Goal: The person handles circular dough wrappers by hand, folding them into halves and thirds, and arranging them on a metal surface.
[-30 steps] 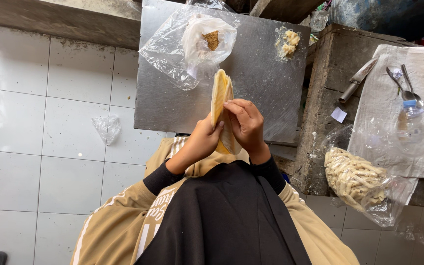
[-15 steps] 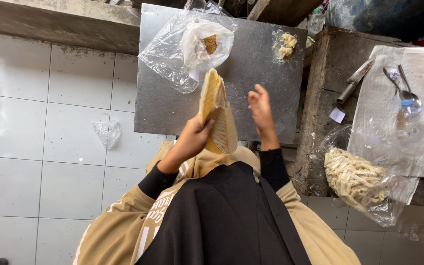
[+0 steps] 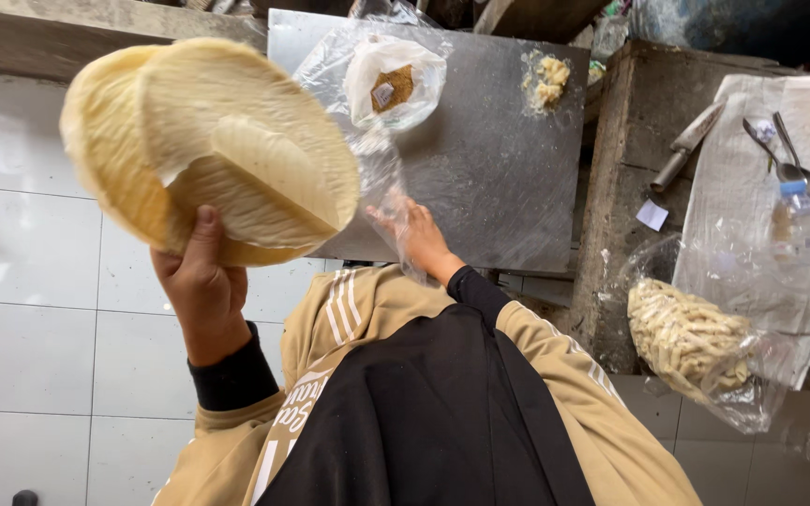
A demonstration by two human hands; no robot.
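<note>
While the left hand (image 3: 201,281) grips the stack of round flatbreads (image 3: 213,150) raised high, the right hand (image 3: 414,234), fingers spread on the clear plastic bag (image 3: 377,178) over the steel counter (image 3: 499,178), should pinch its mouth wide.

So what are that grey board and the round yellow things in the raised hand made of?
The grey board looks like sheet metal: dull, scuffed, with a faint sheen. The round yellow discs, gripped in the left hand, look like thin dough or wafer sheets, pale, matte and slightly curled, though I cannot be sure.
</note>
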